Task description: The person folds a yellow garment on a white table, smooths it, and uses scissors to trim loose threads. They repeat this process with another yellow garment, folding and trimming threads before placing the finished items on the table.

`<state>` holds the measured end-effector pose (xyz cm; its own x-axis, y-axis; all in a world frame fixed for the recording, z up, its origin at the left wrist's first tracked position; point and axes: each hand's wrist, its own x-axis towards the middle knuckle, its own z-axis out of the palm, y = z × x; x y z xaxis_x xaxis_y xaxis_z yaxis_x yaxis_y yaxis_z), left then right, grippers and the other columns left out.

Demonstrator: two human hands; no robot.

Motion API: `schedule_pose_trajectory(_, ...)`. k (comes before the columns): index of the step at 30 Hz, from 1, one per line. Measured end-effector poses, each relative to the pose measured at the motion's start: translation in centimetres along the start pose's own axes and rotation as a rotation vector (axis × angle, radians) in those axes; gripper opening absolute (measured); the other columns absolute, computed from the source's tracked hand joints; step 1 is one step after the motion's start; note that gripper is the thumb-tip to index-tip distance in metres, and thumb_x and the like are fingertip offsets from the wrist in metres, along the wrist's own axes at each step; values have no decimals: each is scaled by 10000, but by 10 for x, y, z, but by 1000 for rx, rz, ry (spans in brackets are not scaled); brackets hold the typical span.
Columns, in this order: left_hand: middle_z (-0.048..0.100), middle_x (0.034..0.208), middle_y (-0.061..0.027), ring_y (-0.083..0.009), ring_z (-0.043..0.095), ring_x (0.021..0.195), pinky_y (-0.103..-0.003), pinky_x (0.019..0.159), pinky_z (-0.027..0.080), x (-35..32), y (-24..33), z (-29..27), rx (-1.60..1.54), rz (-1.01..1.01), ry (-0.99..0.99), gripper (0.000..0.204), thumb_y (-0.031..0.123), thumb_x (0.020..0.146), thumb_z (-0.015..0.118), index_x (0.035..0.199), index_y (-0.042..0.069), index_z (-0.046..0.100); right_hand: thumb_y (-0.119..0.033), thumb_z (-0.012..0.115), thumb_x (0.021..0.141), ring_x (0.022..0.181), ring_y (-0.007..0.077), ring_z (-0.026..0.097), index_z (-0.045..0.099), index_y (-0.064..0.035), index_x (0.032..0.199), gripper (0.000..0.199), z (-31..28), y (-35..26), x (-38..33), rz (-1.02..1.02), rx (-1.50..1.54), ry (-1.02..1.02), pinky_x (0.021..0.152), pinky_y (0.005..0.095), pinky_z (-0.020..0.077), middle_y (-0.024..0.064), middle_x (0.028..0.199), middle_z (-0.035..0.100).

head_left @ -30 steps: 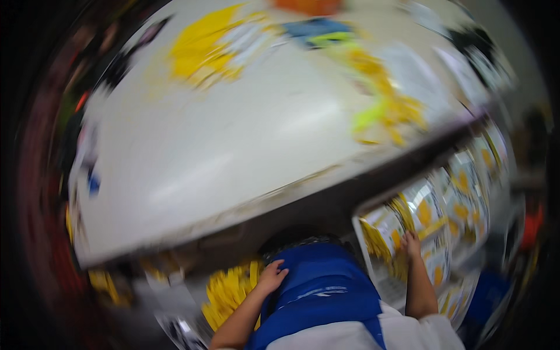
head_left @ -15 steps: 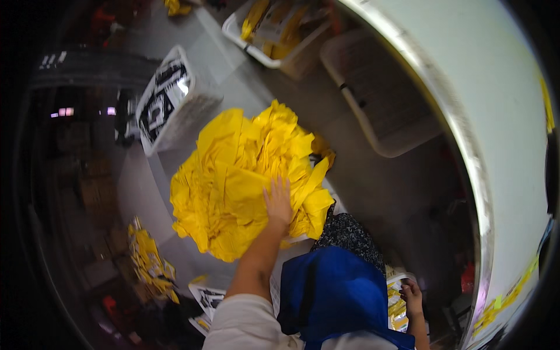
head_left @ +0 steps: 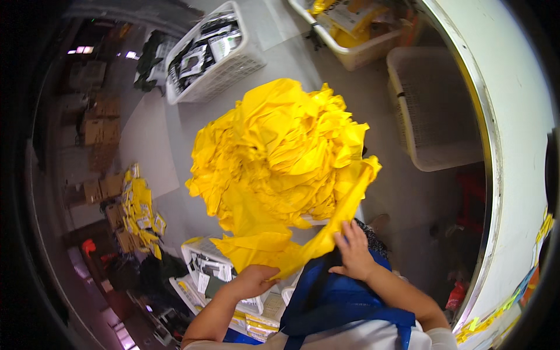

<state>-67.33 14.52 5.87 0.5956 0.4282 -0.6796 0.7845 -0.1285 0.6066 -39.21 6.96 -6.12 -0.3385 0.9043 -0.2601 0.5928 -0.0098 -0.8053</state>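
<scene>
Yellow heap (head_left: 286, 140) of thin, crumpled, cloth-like sheets, the bulkiest thing near the hands, sat just ahead of the person and spilled over a mostly hidden white support (head_left: 315, 221), of which only a bit of the near edge showed beneath the folds. Beyond the heap, to the left, stood a rectangular openwork basket of white plastic (head_left: 227, 80) holding black-and-white packets; to the heap's right was a pale plastic basket with rounded corners (head_left: 412, 137).

Smaller than these, a loose yellow sheet (head_left: 254, 245) hung from the heap across the support's near edge. Its lower border sagged between the hands, and a strip ran up toward the heap's right side; whether that was one piece or two could not be told.

The left hand (head_left: 251, 282) had its grip closed on the lower border. The right hand (head_left: 356, 256) had a loose grip, fingers spread, fingertips touching the strip, thumb standing apart.

Done well, the step seemed to call for a firm left pinch, a matching right one well apart from it, and a slow, level pull that freed a single layer; a sharp tug might have dragged neighbouring folds over the support's near edge.
</scene>
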Motion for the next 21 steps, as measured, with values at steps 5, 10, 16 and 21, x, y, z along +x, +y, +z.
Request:
schedule_pose_trajectory(5,512,723,-147,-363,521,692,-424,601,416,-43,57,-11,-226,193,138,196,174,818,658,799,31,525,-205,714,703,1210,273,479,438,-139,1332,691,6,-76,39,-381,119,-344,1065,516,257,105,1273,531)
schedule_pose_trajectory(10,602,863,-135,-328,585,865,-365,753,460,-57,60,-1,-270,296,471,162,159,820,659,915,42,597,-78,632,713,855,351,623,629,-27,978,270,-51,-97,32,-301,382,-284,741,373,502,176,889,636)
schedule_pose_trajectory(16,404,1346,-151,-306,433,1211,-416,969,398,-40,-60,21,-754,-356,1528,679,268,796,711,1325,39,353,-111,586,770,659,332,592,588,-5,830,122,-125,-130,-15,-196,426,-311,599,374,472,162,736,582)
schedule_pose_trajectory(21,386,1363,-126,-328,451,1185,-542,876,443,29,-166,63,-1987,-734,1352,737,356,780,720,1356,95,340,-265,600,784,708,280,633,606,-30,869,250,-223,-164,-79,-214,277,174,647,338,509,117,781,620)
